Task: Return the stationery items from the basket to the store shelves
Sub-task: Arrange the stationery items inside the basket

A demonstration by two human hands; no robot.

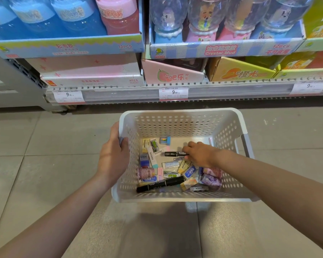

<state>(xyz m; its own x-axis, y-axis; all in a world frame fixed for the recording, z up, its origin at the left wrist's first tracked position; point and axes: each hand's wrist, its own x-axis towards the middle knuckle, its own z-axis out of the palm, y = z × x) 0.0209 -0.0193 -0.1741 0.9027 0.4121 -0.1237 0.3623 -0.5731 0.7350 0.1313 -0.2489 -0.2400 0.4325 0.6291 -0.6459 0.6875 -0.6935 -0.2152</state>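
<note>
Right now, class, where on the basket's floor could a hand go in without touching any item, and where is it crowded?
Basket floor: one bare strip along the far wall, right of the small blue item and beyond the right hand, which grips a small black marker. Erasers crowd the left side and near wall, around the big black marker.

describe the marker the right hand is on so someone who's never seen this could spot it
Start at the white perforated basket held over the tiled floor below the shelves. Inside, the right hand pinches the end of a slim black marker lying crosswise near the middle of the basket floor. It is thinner and shorter than the thick black marker by the near wall.
</note>
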